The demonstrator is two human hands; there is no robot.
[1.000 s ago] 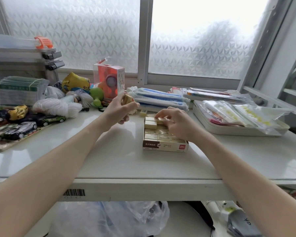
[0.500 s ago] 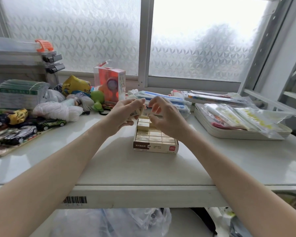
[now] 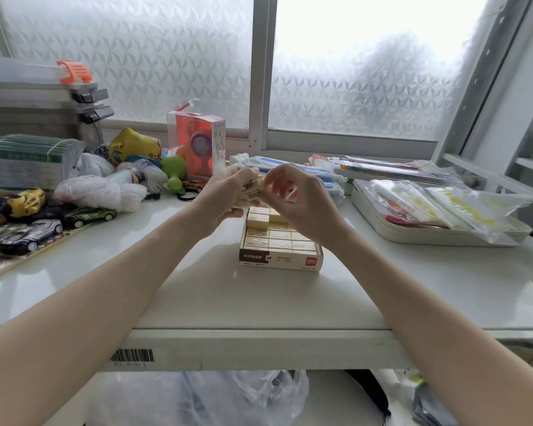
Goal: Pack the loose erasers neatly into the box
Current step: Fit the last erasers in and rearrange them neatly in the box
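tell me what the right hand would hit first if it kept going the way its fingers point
Its fingers point left toward the left hand, so the right hand would meet the eraser held there almost at once; its fingertips look to be on it already, though depth is hard to judge.

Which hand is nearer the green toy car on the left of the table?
Left. The left hand holds erasers above the far end of the box, right of the green toy car. The right hand is farther right, beyond the left.
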